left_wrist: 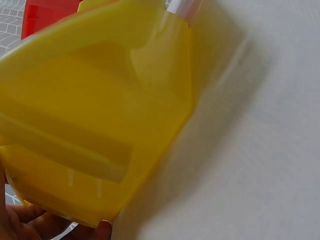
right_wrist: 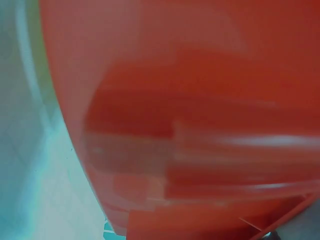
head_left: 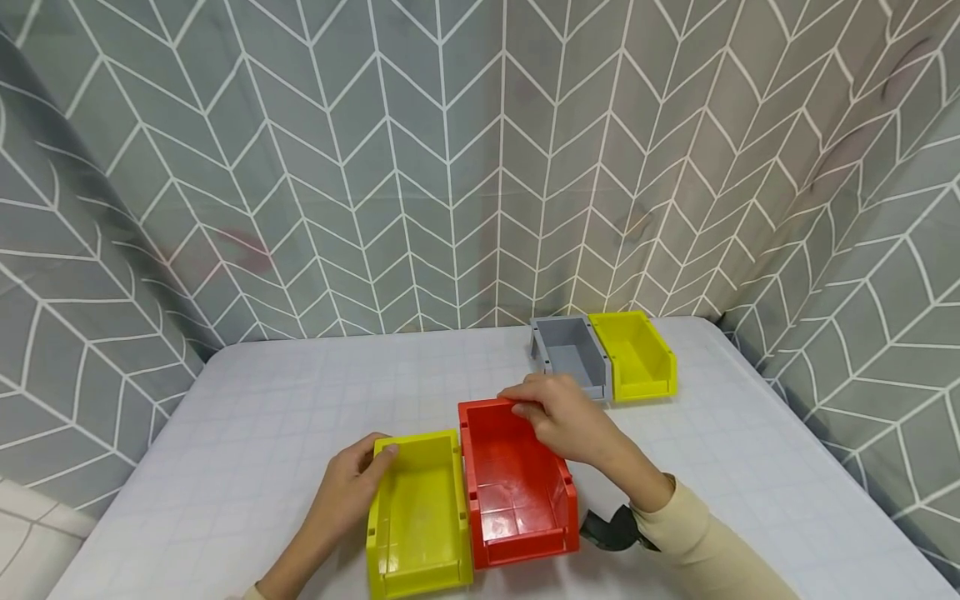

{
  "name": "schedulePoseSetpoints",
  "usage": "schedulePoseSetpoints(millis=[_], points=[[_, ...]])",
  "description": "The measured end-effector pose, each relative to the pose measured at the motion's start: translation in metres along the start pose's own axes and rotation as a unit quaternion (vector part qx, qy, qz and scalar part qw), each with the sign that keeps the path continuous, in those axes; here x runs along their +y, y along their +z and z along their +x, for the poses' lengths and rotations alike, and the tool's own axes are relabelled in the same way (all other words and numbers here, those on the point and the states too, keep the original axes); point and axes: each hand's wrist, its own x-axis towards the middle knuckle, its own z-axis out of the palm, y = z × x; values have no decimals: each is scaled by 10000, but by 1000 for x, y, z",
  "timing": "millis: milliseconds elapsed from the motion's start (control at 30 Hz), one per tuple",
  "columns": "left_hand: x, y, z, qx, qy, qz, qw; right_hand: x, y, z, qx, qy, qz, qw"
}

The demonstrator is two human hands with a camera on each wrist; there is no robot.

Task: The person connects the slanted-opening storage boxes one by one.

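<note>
Where our right sleeve (head_left: 720, 537) reaches in, a dark curved object (head_left: 615, 529) sits just beside the front of the red bin (head_left: 517, 483). Left of it lies the near yellow bin (head_left: 420, 521), so that both bins are between our hands, side by side, their long walls looking to touch. Our left hand (head_left: 352, 473) pinches the near yellow bin at its far left corner, thumb over the rim and fingers outside; our right hand (head_left: 562, 421) pinches the red bin's far rim near its right corner, that bin stretching from our fingers toward us. We cannot tell whether either bin rests fully on the white desk (head_left: 285, 400). Beyond our right hand, a grey bin (head_left: 573, 350) and a far yellow bin (head_left: 637, 354) stand on the desk with their sides together. Past both hands, behind the desk, hangs a grey curtain (head_left: 405, 167) with white chevron lines.
</note>
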Motion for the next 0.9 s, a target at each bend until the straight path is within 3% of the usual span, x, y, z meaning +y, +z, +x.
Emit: schedulePoseSetpoints(millis=[900], points=[[2,2,-1,48,-4,-33,10000,-3,12,0,-30,287,-527,9982]])
